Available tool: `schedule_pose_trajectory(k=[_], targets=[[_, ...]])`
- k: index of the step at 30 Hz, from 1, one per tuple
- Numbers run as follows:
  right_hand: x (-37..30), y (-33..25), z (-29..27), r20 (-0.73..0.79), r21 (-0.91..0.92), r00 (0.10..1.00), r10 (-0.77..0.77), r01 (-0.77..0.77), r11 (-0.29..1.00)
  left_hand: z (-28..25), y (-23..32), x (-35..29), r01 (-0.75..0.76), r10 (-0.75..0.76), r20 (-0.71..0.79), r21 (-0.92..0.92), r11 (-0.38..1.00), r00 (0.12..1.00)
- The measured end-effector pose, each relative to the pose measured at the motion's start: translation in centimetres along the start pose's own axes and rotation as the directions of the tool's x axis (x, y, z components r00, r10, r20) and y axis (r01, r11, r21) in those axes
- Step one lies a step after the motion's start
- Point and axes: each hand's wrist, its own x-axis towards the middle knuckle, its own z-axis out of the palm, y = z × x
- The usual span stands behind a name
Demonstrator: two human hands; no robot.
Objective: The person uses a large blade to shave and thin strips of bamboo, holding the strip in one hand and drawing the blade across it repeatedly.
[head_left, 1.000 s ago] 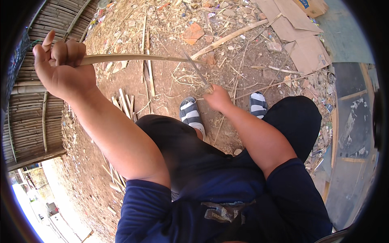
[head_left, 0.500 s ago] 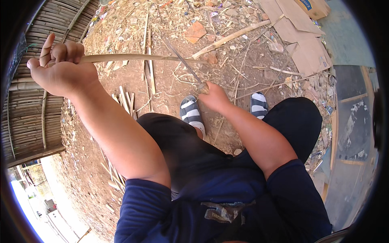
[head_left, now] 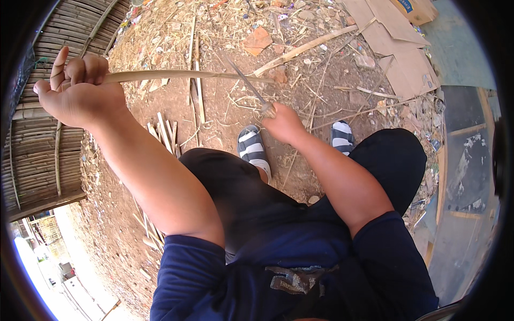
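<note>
My left hand [head_left: 83,93], raised at the upper left, is closed around one end of a long, flat bamboo strip [head_left: 166,75]. One finger sticks up while the others curl in. The strip reaches rightward across the view. Low in front of me, my right hand [head_left: 284,125] grips the handle of a knife [head_left: 245,80] with a long, narrow blade. Its blade points up and to the left, crossing the strip near the strip's far end; whether the two touch I cannot tell.
Split bamboo pieces [head_left: 165,134] lie by my left knee. A longer pole [head_left: 305,49], a broken orange tile [head_left: 257,41] and flattened cardboard [head_left: 404,69] are on the littered dirt ground. A bamboo-slat wall [head_left: 35,155] stands left, dark panels [head_left: 466,155] right.
My left hand has shifted slightly left with the bamboo strip. My right hand has edged upward, and the knife's blade has changed its angle a little.
</note>
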Motion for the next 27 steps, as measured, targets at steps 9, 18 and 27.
schedule_pose_trajectory(k=[9,18,27], targets=[[0.0,2.3,1.9,-0.072,0.020,0.997,-0.037,0.039,0.999,-0.1,0.3,-0.2,0.012,0.002,0.158,-0.085,0.996,0.987],[-0.4,-1.5,-0.7,0.013,0.041,0.997,-0.079,0.078,0.996,-2.7,-0.2,1.5,0.038,-0.005,0.221,-0.144,0.989,0.975],[0.6,6.2,2.1,-0.065,0.010,0.996,0.063,-0.063,0.998,-3.5,-0.1,2.0,0.100,-0.016,0.339,-0.234,0.967,0.941]])
